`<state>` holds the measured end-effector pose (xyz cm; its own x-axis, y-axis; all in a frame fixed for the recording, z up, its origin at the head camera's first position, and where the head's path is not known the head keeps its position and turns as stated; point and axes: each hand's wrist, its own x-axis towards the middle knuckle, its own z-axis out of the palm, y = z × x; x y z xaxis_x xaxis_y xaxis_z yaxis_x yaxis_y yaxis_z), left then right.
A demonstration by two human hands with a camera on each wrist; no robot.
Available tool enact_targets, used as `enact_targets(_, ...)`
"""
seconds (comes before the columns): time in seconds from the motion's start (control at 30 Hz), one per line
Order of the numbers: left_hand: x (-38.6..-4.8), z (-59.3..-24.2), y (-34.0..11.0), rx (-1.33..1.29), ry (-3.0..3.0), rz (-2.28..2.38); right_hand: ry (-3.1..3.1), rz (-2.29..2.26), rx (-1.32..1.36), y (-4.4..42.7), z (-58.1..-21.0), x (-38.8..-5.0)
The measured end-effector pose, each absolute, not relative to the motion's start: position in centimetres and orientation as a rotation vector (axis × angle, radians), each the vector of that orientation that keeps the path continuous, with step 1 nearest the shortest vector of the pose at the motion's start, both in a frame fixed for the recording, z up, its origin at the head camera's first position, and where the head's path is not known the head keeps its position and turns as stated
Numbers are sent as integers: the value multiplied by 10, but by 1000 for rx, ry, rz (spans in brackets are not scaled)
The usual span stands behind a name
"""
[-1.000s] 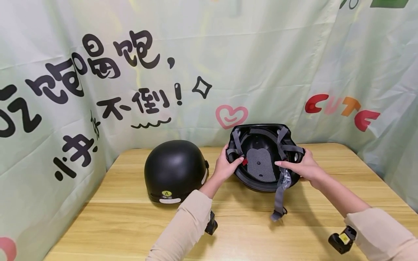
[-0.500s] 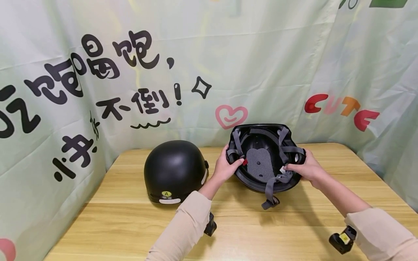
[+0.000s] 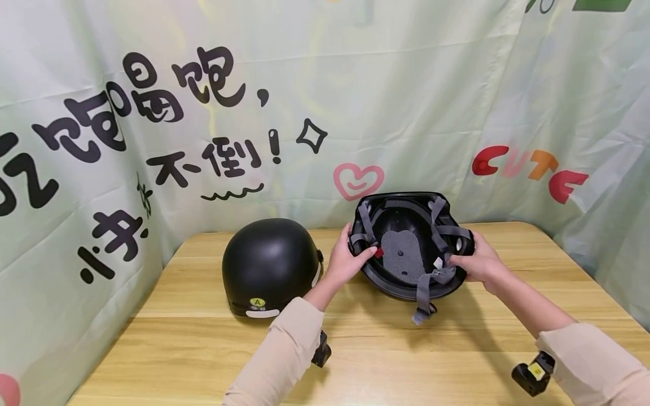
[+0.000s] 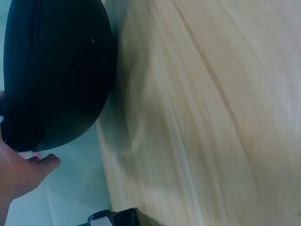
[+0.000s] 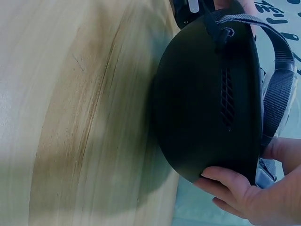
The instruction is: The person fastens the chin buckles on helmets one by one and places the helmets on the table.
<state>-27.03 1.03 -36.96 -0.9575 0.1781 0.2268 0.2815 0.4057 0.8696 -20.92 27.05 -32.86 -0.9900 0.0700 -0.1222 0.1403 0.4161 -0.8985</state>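
- Covering the person's forearms, nearest the viewer, are 2 beige sleeves (image 3: 281,349), with a small black device (image 3: 533,374) below each.
- Under them spreads a table (image 3: 396,366) in pale wood grain.
- A grey strap (image 3: 423,290) dangles from the held helmet, a dark buckle (image 3: 432,308) near its lower end.
- The right hand (image 3: 479,262) grips that helmet's rim, thumb inside by the straps, fingers against the outer shell.
- The left hand (image 3: 345,260) grips the opposite side, thumb just beside a small red piece (image 3: 379,252).
- Between both hands is the tilted black helmet (image 3: 402,256), its hollow facing the person, grey padding visible; whether the shell touches the wood is hard to tell.
- Left of it, an upright black helmet (image 3: 271,262) stands dome up, bearing a yellow sticker (image 3: 257,303) marked A.
- Farthest back hangs a pale green curtain (image 3: 406,84) printed with black Chinese characters, a pink heart (image 3: 358,197) and colourful letters (image 3: 490,160) spelling CUTE.
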Motion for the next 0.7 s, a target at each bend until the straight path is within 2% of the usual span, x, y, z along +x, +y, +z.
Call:
enact_targets(0.23,-271,-366,1,-478,-2555,-1543,2727,-1504,232,270,-319,-212)
enact_targets(0.7,-266,-370,3,-722,-2488,-872,3021,-1143,115,274,-296,-215)
